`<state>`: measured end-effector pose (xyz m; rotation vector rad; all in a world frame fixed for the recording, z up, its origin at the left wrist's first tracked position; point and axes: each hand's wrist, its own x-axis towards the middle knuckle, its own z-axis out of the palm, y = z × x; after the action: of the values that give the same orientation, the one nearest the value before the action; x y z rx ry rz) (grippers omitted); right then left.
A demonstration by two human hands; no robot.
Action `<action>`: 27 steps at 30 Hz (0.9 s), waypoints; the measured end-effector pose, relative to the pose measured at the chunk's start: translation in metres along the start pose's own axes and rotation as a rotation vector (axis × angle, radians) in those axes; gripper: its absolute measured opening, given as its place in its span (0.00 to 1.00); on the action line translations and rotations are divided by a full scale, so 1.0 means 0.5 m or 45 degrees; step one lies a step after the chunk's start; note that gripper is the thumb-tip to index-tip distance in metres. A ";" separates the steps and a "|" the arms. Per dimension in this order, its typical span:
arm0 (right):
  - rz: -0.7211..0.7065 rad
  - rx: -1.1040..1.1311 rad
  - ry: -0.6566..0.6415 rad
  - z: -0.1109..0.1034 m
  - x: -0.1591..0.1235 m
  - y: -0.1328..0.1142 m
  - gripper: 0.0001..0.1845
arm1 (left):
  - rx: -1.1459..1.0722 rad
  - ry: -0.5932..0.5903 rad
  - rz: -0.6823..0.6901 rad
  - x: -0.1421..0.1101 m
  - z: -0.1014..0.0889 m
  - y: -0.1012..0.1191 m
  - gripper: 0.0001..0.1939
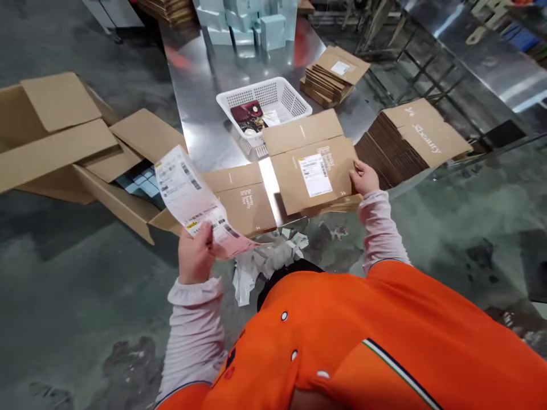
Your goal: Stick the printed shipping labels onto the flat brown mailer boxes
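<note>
In my left hand (196, 250) is a strip of printed shipping labels (183, 191), pinched between thumb and fingers. Its lower end curls over a flat cardboard box (250, 208) lying on the metal table. My right hand (365, 177) grips the right edge of another flattened cardboard box (305, 134). That box carries a white shipping label (316, 175) and pale printed lettering. More flat cardboard shows beneath its lower right corner. Just behind it stands a white plastic basket (273, 88) with dark red printed packets and white papers inside.
A stack of flattened boxes (393, 148) stands at the right, and a smaller labelled stack (327, 80) farther back. Light blue boxes (273, 31) are piled at the metal table's (192, 108) far end. Open cartons (141, 136) stand left. Crumpled backing paper (254, 265) hangs below the near edge.
</note>
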<state>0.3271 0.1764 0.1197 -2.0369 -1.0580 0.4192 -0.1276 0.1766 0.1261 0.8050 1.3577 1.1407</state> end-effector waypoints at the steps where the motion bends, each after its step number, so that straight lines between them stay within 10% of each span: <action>1: -0.010 -0.082 0.020 -0.006 -0.008 -0.015 0.34 | -0.027 -0.015 0.027 -0.017 0.013 -0.009 0.25; 3: -0.036 -0.081 -0.214 0.039 -0.063 -0.064 0.35 | -0.048 -0.097 0.051 -0.047 0.037 -0.032 0.27; 6: -0.059 0.378 -1.075 0.181 -0.211 -0.144 0.37 | 0.062 -0.355 -0.066 -0.077 0.055 -0.063 0.27; 8: -0.030 0.681 -1.245 0.260 -0.310 -0.176 0.31 | 0.128 -0.469 -0.126 -0.084 0.054 -0.073 0.28; 12: -0.046 0.676 -1.329 0.316 -0.393 -0.196 0.26 | 0.045 -0.185 -0.044 -0.073 0.033 -0.085 0.25; 21: -0.389 0.245 -1.107 0.380 -0.317 -0.248 0.11 | -0.009 0.202 -0.009 -0.072 0.034 -0.171 0.21; 27: -0.226 0.337 -1.197 0.461 -0.314 -0.205 0.13 | 0.009 0.353 -0.062 -0.029 0.027 -0.237 0.18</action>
<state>0.0413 0.1997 0.0419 -1.4679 -1.5909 1.4170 -0.0944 0.1303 0.0203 0.6310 1.6011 1.2431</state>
